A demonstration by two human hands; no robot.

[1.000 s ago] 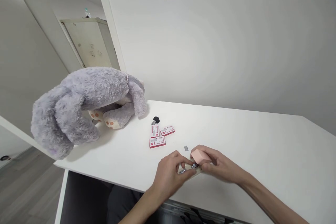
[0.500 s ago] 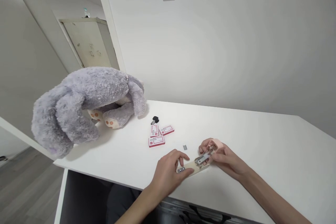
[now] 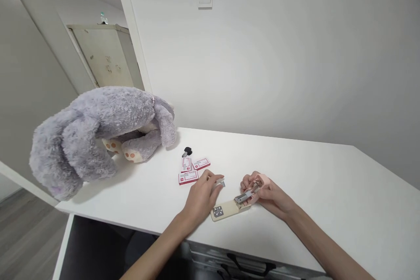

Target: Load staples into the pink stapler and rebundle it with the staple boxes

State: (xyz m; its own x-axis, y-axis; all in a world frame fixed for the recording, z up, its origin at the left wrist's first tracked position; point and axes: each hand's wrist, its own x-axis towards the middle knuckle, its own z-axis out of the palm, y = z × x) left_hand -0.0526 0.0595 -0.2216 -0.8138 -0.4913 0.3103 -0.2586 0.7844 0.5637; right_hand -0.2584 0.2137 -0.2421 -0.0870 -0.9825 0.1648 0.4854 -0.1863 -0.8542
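A stapler [image 3: 229, 210] with a cream base and a pink top lies opened up on the white desk, its metal staple tray [image 3: 243, 197] exposed. My right hand [image 3: 269, 194] is closed around the raised pink top. My left hand [image 3: 204, 194] is off the stapler, with thumb and index finger parted around a small grey strip of staples [image 3: 223, 183] on the desk. Whether the fingertips touch the strip I cannot tell. Beyond my left hand lie several red-and-white staple boxes [image 3: 188, 177], close together.
A small black object [image 3: 187, 151] with a metal-looking part lies behind the boxes. A big grey-purple plush toy [image 3: 111, 113] occupies the desk's left end. The wall [image 3: 262, 52] rises along the back. Below the front edge is a drawer handle [image 3: 251, 267].
My left hand has let go of the stapler's base and moved up and left to the staple strip. My right hand keeps its hold on the pink top. The view has shifted slightly.
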